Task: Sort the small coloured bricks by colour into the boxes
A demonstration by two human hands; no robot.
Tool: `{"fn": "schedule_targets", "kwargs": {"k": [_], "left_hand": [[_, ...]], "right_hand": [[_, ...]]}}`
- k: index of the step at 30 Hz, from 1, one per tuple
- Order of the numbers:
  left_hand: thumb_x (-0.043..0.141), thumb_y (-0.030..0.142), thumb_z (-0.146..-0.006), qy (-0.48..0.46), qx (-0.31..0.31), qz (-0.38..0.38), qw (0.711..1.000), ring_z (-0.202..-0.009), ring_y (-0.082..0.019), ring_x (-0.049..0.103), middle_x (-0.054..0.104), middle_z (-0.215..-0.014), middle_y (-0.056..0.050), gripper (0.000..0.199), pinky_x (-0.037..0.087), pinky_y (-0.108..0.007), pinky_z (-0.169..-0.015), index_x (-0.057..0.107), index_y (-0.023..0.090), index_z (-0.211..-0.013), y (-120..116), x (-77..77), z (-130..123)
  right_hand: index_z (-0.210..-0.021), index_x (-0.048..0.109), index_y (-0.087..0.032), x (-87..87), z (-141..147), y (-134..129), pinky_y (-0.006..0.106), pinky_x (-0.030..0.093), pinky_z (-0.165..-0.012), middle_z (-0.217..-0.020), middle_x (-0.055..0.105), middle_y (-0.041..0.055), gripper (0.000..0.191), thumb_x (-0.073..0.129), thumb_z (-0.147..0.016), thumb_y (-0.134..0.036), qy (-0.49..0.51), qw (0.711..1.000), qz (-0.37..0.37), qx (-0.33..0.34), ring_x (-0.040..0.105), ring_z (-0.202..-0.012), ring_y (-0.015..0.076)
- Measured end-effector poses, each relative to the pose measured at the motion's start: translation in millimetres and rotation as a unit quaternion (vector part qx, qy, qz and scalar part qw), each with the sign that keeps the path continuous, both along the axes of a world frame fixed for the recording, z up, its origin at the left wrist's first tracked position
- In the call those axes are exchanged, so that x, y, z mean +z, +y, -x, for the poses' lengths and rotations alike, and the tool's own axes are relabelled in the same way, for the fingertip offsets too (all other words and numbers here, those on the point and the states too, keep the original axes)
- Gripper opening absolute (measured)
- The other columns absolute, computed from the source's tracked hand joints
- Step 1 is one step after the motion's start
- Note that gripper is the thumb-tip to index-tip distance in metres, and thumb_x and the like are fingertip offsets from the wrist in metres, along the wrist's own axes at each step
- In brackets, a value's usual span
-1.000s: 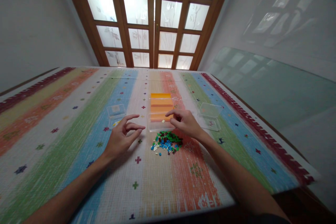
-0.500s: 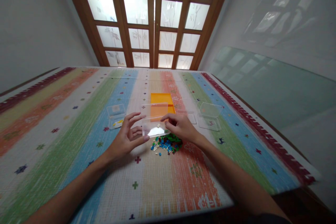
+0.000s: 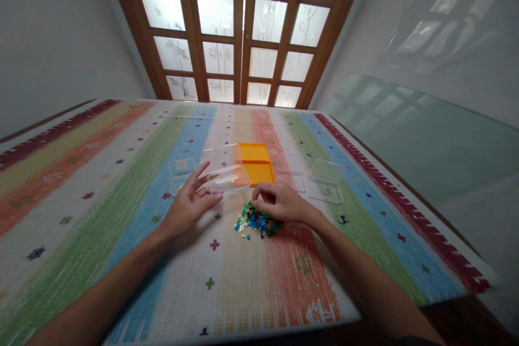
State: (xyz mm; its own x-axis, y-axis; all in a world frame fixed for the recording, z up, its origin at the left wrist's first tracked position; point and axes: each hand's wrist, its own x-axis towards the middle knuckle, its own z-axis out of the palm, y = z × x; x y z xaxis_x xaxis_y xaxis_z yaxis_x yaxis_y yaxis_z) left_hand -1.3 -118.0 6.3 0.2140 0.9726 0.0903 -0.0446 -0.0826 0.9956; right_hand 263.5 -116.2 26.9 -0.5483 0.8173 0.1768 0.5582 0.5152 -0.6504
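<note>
My left hand (image 3: 190,201) grips the near left corner of a clear plastic box (image 3: 229,186) with its lid raised, held above the cloth. A small pale piece lies inside the box. My right hand (image 3: 279,201) is closed, thumb and fingertips together at the top edge of a pile of small bricks (image 3: 259,223). Green, blue, brown and white bricks make up the pile. What the right fingertips hold, if anything, is too small to make out.
Behind the pile lies an orange divided tray (image 3: 259,174). An open clear box (image 3: 181,167) with yellow pieces stands at the left, partly behind my left hand. More clear open boxes (image 3: 326,189) lie at the right on the striped tablecloth (image 3: 239,292).
The clear box in my left hand has shifted left and tilted, away from my right hand. My right hand has come off the box and down to the pile.
</note>
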Motion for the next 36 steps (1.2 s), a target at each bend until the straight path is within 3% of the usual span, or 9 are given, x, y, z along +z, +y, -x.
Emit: {"fn": "schedule_targets", "kwargs": {"k": [4, 7, 11, 21, 28, 36], "left_hand": [[0.080, 0.031, -0.081, 0.014, 0.031, -0.005, 0.999, -0.100, -0.021, 0.071, 0.056, -0.147, -0.012, 0.080, 0.056, -0.049, -0.100, 0.043, 0.035, -0.153, 0.6, 1.5, 0.4], [0.080, 0.033, -0.081, 0.037, 0.027, -0.012, 0.999, -0.103, -0.024, 0.071, 0.051, -0.153, -0.014, 0.072, 0.060, -0.048, -0.095, 0.052, 0.030, -0.147, -1.3, 5.0, -0.6], [0.079, 0.034, -0.081, 0.048, 0.021, -0.026, 0.998, -0.103, -0.024, 0.071, 0.049, -0.155, -0.015, 0.069, 0.061, -0.044, -0.089, 0.055, 0.030, -0.146, -2.4, 6.3, -0.9], [0.080, 0.036, -0.079, 0.055, 0.031, -0.029, 0.998, -0.101, -0.025, 0.072, 0.053, -0.152, -0.014, 0.069, 0.060, -0.047, -0.093, 0.055, 0.029, -0.144, 0.7, 2.0, 1.4], [0.080, 0.035, -0.079, 0.050, 0.025, -0.027, 0.998, -0.100, -0.026, 0.072, 0.053, -0.151, -0.014, 0.067, 0.059, -0.049, -0.093, 0.058, 0.030, -0.142, 0.6, 1.7, 1.0], [0.079, 0.037, -0.079, 0.062, 0.015, -0.009, 0.998, -0.100, -0.023, 0.071, 0.050, -0.154, -0.015, 0.069, 0.057, -0.047, -0.096, 0.054, 0.026, -0.143, -0.2, 1.5, 0.5]], "right_hand": [[-0.098, 0.073, -0.017, -10.6, 5.2, -0.1, 0.023, 0.037, -0.066, -0.081, 0.072, 0.0034, 0.016, 0.060, -0.090, -0.018, -0.148, 0.987, -0.031, 0.061, 0.059, -0.070, 0.0128], [-0.101, 0.074, -0.017, -18.1, 9.8, 0.4, 0.025, 0.039, -0.069, -0.089, 0.076, 0.0071, 0.019, 0.057, -0.092, -0.017, -0.205, 0.974, -0.062, 0.066, 0.063, -0.076, 0.0155], [-0.101, 0.076, -0.017, -19.4, 11.2, 0.5, 0.026, 0.037, -0.067, -0.090, 0.077, 0.0087, 0.020, 0.057, -0.093, -0.018, -0.217, 0.973, -0.062, 0.048, 0.065, -0.075, 0.0166], [-0.094, 0.078, -0.017, -9.5, 18.6, -2.9, 0.027, 0.031, -0.059, -0.082, 0.076, 0.0092, 0.018, 0.062, -0.088, -0.021, -0.284, 0.957, -0.060, 0.015, 0.066, -0.071, 0.0181], [-0.104, 0.079, -0.019, -1.4, 18.8, -7.1, 0.029, 0.036, -0.062, -0.091, 0.078, 0.0113, 0.025, 0.063, -0.085, -0.019, -0.321, 0.946, -0.044, 0.006, 0.070, -0.080, 0.0223], [-0.102, 0.075, -0.016, -0.8, 22.5, -7.0, 0.028, 0.037, -0.062, -0.093, 0.077, 0.0133, 0.024, 0.054, -0.094, -0.022, -0.367, 0.928, -0.054, 0.010, 0.070, -0.081, 0.0219]]}}
